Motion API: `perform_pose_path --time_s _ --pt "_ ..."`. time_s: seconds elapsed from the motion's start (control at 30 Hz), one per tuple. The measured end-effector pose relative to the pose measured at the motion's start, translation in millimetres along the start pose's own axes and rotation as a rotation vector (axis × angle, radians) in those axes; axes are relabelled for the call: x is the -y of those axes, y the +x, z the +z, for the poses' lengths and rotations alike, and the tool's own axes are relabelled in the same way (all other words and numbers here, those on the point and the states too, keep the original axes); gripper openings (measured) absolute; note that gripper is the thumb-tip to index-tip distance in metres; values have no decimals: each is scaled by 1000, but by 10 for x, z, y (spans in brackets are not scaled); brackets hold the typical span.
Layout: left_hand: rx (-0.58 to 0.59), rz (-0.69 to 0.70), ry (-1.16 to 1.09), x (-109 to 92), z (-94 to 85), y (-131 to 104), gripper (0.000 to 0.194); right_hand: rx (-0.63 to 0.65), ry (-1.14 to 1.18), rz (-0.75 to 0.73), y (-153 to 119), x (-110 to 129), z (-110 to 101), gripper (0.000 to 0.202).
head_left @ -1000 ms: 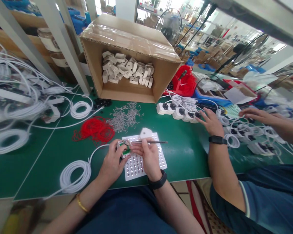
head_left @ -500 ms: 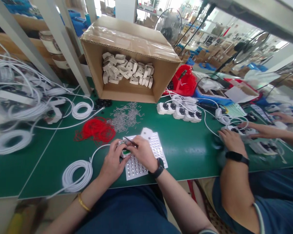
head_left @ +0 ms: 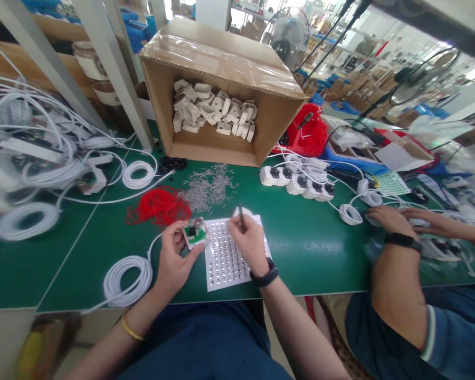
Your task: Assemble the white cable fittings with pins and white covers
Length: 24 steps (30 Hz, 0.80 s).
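Note:
My left hand [head_left: 176,259] is closed around the edges of a small white housing [head_left: 195,234] with a green circuit board in it, its open side facing up. A white cable runs from behind that hand to a coil [head_left: 127,281] on the table. My right hand [head_left: 248,244] pinches a slim dark tool [head_left: 241,218], perhaps tweezers, held upright. It is over a white sheet [head_left: 226,258] carrying rows of small silver domes. Behind those fingers lies a white plastic piece [head_left: 247,212], partly hidden. The tool's lower tip is covered by my hand.
Red wires [head_left: 158,206] and a pile of screws [head_left: 209,187] lie behind my hands. A cardboard box [head_left: 221,153] holding white housings stands at the back. Cabled white units [head_left: 296,183] sit right of it. A co-worker's hand [head_left: 391,219] is at far right; cable coils [head_left: 27,221] crowd the left.
My hands have moved apart. The right hand has gone with the tool from the circuit board to the far part of the sheet; the left has shifted slightly left with the housing, now tilted into view.

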<state>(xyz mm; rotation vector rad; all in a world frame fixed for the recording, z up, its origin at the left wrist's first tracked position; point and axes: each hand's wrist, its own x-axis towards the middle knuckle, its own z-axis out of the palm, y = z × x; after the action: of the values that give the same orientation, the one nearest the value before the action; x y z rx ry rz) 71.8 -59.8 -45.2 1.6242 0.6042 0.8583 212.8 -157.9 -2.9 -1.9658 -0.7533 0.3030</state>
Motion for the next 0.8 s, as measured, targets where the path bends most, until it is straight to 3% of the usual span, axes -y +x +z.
perform_pose_path --time_s 0.13,0.23,0.4,0.53,0.8 --pt "-158 -50 -125 -92 -85 57 75 169 -433 -296 -137 -80 126 14" --pt "-221 -152 -171 -115 -160 97 79 339 -681 -372 -173 -99 212 20" --pt "-201 -235 -216 -65 -279 133 68 474 -588 -322 -174 -60 146 17" --pt "-141 -239 -270 -5 -292 121 65 456 -516 -273 -156 -53 139 14" --pt "-122 -263 -277 64 -326 100 66 445 -644 -261 -51 -33 280 17"
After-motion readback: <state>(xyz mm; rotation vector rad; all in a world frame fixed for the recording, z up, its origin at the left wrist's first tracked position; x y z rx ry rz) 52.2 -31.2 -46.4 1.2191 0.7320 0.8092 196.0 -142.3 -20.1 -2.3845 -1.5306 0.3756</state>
